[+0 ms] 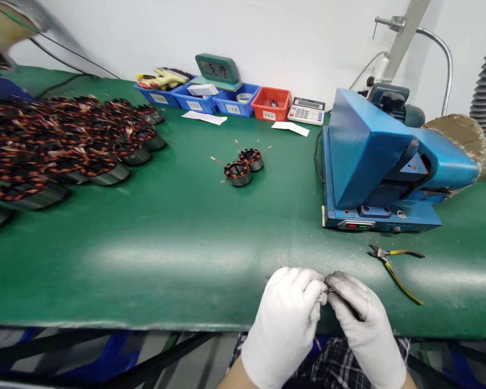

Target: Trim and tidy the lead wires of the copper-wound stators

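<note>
Both hands wear white gloves and meet at the near edge of the green table (178, 254). My left hand (285, 319) is curled shut, its fingertips pressed against those of my right hand (358, 319). My right hand pinches something small and thin between dirty fingertips; a short copper wire end sticks up by the left glove. What the gloves hold is mostly hidden. Yellow-handled pliers (395, 265) lie just right of my right hand.
A blue machine (380, 162) stands at the right. Two copper-wound stators (243, 167) sit mid-table, and several more (65, 146) crowd the left. Blue and red bins (214, 100), a clock (217, 69) and a calculator (306, 111) line the back.
</note>
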Motion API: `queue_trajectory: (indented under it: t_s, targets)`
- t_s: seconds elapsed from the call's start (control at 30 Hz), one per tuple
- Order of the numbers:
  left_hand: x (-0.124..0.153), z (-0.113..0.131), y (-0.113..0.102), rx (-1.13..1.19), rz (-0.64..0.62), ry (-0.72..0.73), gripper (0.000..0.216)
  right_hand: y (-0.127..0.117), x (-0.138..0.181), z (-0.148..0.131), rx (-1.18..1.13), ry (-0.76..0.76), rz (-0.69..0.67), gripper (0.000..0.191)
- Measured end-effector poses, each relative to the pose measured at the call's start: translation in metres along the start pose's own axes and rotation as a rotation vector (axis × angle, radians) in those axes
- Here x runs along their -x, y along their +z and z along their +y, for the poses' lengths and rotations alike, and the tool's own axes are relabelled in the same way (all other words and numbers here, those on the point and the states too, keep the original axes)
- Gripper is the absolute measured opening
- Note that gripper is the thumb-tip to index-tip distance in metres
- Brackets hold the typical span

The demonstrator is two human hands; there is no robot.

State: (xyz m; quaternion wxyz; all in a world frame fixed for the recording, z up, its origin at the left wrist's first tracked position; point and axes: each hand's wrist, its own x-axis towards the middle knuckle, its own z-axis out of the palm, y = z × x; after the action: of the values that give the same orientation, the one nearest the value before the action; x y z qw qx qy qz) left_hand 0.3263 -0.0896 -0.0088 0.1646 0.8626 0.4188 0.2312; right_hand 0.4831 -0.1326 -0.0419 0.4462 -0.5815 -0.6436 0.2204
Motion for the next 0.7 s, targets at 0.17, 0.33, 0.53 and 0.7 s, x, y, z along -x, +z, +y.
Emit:
queue_trajectory:
  t_s: [0.17,0.33,0.53,0.7]
  targets:
    - [0.000,-0.002,0.001,0.032,0.007,0.005,0.020,-0.001,-0.006,-0.006,0.134,-0.063,-0.076,0.020]
    - [0.000,-0.002,-0.002,0.009,-0.025,0.030,0.020,0.001,-0.016,-0.015,-0.375,0.625,-0.313,0.032]
    - [-0.001,-0.004,-0.004,0.002,-0.022,0.066,0.023,-0.017,-0.025,-0.019,-0.511,0.768,-0.544,0.025]
    - [-0.002,-0.005,-0.001,0.010,-0.067,0.049,0.020,-0.013,-0.007,-0.008,0.493,-0.195,-0.199,0.018]
